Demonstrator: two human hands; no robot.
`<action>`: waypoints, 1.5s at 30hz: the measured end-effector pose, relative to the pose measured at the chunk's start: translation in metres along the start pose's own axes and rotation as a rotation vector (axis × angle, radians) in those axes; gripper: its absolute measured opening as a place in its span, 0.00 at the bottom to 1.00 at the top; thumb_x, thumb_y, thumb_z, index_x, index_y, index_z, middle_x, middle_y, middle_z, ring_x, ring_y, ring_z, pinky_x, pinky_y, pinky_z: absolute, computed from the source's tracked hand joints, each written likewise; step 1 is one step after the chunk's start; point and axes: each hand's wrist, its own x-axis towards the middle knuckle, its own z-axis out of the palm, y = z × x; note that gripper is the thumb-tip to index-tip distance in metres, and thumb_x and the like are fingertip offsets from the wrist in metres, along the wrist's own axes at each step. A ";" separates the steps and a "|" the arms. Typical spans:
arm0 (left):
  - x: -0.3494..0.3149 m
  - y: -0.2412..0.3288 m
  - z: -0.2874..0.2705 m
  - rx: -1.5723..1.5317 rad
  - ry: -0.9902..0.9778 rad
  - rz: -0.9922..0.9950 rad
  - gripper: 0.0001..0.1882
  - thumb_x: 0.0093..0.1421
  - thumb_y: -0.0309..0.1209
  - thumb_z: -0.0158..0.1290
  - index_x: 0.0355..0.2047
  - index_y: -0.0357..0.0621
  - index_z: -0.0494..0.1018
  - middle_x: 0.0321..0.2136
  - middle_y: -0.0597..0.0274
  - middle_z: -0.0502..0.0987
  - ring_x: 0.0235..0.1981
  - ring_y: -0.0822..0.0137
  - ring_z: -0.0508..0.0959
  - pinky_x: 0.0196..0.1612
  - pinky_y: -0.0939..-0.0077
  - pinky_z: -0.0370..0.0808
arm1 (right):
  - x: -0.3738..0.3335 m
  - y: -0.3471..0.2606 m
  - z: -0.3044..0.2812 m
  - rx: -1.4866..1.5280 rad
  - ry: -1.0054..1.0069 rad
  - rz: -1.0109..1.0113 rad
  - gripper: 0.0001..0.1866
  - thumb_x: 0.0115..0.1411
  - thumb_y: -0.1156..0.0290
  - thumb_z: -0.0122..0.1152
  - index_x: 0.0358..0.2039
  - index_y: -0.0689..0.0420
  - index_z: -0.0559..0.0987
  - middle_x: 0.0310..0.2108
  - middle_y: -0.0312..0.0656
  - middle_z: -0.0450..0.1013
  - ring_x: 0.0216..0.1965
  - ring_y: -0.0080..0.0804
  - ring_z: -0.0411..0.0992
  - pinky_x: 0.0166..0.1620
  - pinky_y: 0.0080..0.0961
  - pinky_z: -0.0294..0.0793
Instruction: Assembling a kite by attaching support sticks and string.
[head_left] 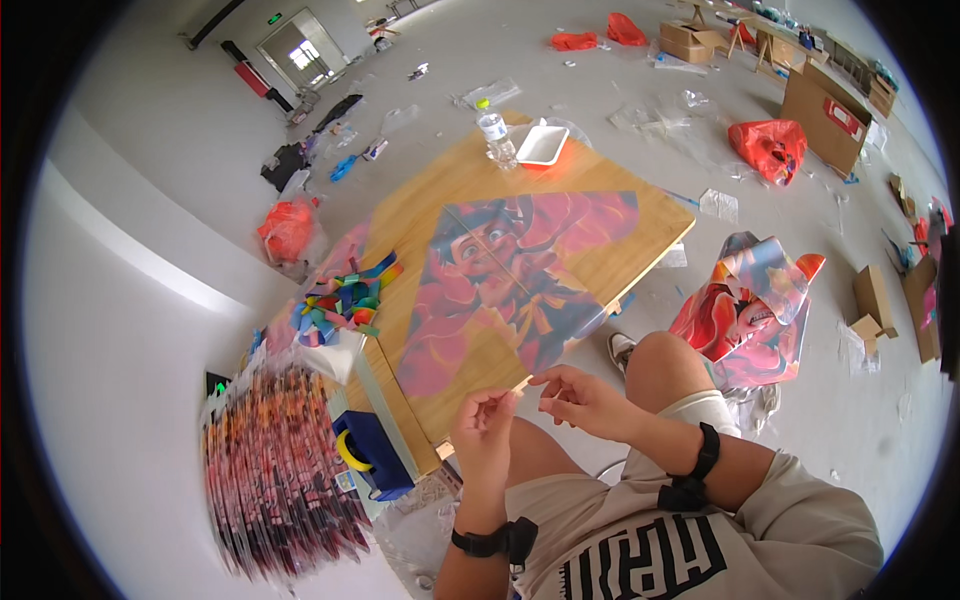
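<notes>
Close together over the table's near edge, my two hands nearly meet. My left hand (484, 414) has its fingers curled and pinched at a small pale sliver (521, 384), too small to name. Just right of it, my right hand (585, 402) has bent fingers, with thumb and forefinger apart and the forefinger tip near the sliver. Beyond both hands, a printed kite-like sheet (480, 320) with a cartoon figure lies flat on the wooden table (410, 260). A thin rod runs diagonally across its upper part.
A water bottle (496, 135) and a white tray (543, 145) stand at the table's far end. Coloured ribbons (350, 300) lie left, above a blue tape dispenser (372, 455) and a stack of printed sheets (280, 470). More printed sheets (750, 310) and cardboard boxes (825, 118) are at right.
</notes>
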 end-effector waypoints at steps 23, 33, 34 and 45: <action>0.164 -0.113 0.044 0.249 -0.198 -0.120 0.11 0.59 0.27 0.62 0.41 0.39 0.75 0.31 0.69 0.76 0.30 0.79 0.72 0.35 0.83 0.70 | 0.138 0.048 -0.080 0.093 0.075 0.330 0.10 0.65 0.65 0.58 0.31 0.56 0.72 0.20 0.34 0.71 0.18 0.20 0.70 0.18 0.16 0.59; 0.231 -0.146 0.036 0.638 -0.304 0.253 0.04 0.58 0.28 0.62 0.33 0.44 0.78 0.41 0.63 0.74 0.31 0.77 0.70 0.32 0.81 0.68 | 0.170 0.056 -0.096 0.222 0.075 0.414 0.10 0.65 0.62 0.51 0.36 0.56 0.73 0.21 0.33 0.70 0.19 0.22 0.72 0.21 0.19 0.64; 0.236 -0.148 0.037 0.629 -0.293 0.232 0.04 0.58 0.28 0.62 0.32 0.44 0.78 0.43 0.63 0.73 0.32 0.76 0.70 0.32 0.81 0.68 | 0.171 0.055 -0.098 0.254 0.060 0.439 0.11 0.66 0.60 0.50 0.37 0.55 0.73 0.22 0.34 0.70 0.20 0.22 0.72 0.21 0.18 0.64; 0.249 -0.170 0.033 0.668 -0.266 0.239 0.05 0.55 0.26 0.64 0.31 0.40 0.79 0.41 0.63 0.72 0.30 0.74 0.74 0.34 0.80 0.72 | 0.181 0.051 -0.109 0.425 -0.077 0.543 0.24 0.69 0.56 0.47 0.60 0.57 0.66 0.27 0.36 0.70 0.22 0.25 0.73 0.20 0.17 0.64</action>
